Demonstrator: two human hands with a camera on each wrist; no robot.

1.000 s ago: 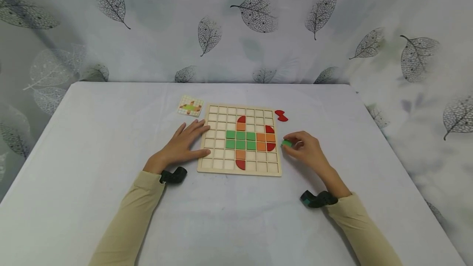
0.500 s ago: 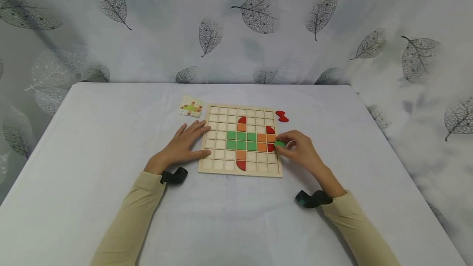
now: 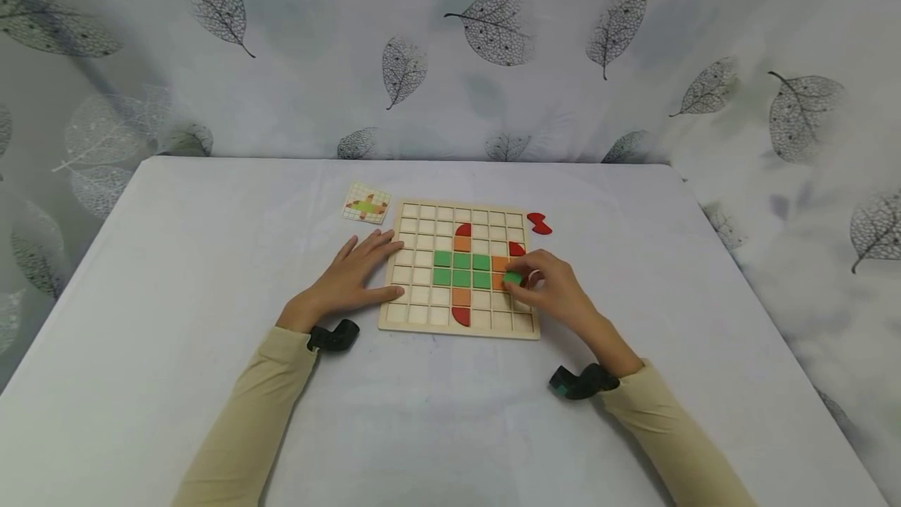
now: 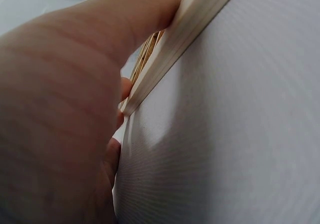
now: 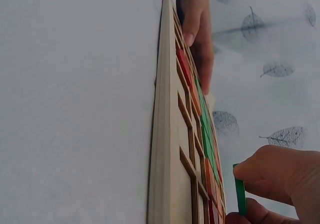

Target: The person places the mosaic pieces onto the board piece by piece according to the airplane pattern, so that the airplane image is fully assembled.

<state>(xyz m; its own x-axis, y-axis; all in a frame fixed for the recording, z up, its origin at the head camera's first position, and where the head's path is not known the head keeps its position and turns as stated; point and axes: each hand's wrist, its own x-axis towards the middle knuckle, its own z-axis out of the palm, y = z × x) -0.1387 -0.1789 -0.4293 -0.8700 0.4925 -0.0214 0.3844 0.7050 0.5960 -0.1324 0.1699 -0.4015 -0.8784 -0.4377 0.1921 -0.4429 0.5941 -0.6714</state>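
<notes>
A wooden grid board (image 3: 422, 318) lies mid-table with green, orange and red tiles set in some of its squares. My right hand (image 3: 556, 292) pinches a green tile (image 3: 512, 278) between thumb and fingers, over the orange tiles at the board's right side. In the right wrist view the green tile (image 5: 240, 194) stands on edge in the pinch, apart from the board. My left hand (image 3: 352, 276) lies spread at the board's left edge, thumb and fingertips on the frame. The left wrist view shows the thumb (image 4: 150, 8) touching the board's wooden rim (image 4: 185, 33).
A small pattern card (image 3: 366, 203) with a coloured figure on a grid lies behind the board's left corner. Two red pieces (image 3: 539, 224) lie by its far right corner. A leaf-printed curtain hangs behind the white table (image 3: 436, 413).
My right hand has carried the green tile leftward, from beside the board to over its right side. The left hand stays on the left edge.
</notes>
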